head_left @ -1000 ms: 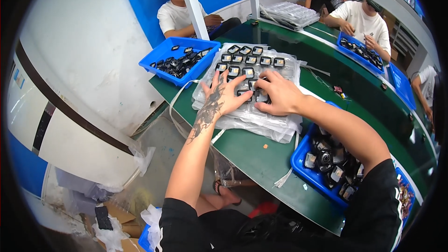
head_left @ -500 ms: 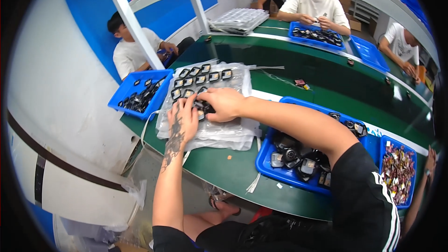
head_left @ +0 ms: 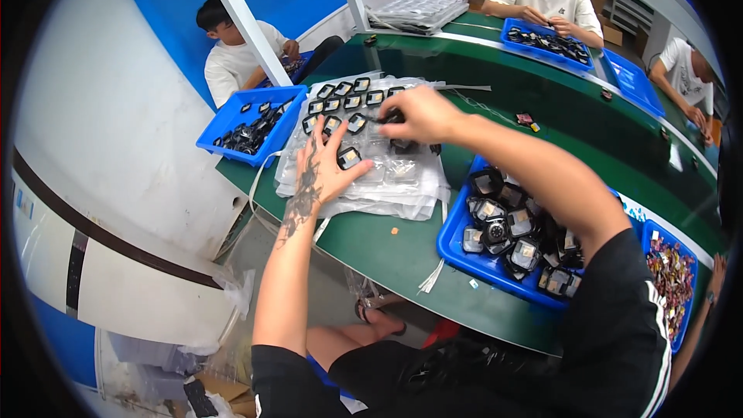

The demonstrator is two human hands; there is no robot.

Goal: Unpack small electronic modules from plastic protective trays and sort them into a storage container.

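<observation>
A stack of clear plastic trays (head_left: 402, 190) lies on the green table, with rows of black square watch casings (head_left: 352, 101) set in its far part. Over the near rows my left hand (head_left: 326, 169) is open, its fingers spread flat and its thumb beside one casing (head_left: 349, 158). To its right, my right hand (head_left: 424, 114) is closed in a pinch on a dark casing (head_left: 392, 117), partly hidden by the fingers. More dark parts show under that hand, too covered to count.
A blue bin (head_left: 288, 128) of black parts stands left of the trays. Close on my right is a larger blue bin (head_left: 495, 285) of casings, with a bin of small reddish parts (head_left: 670, 271) beyond it. Co-workers sit across the table and at the left, by a white post (head_left: 236, 11).
My hands have parted: the right one has moved right with a dark casing, while the left has spread its fingers. One casing now shows by my left thumb. The whole view has shifted slightly.
</observation>
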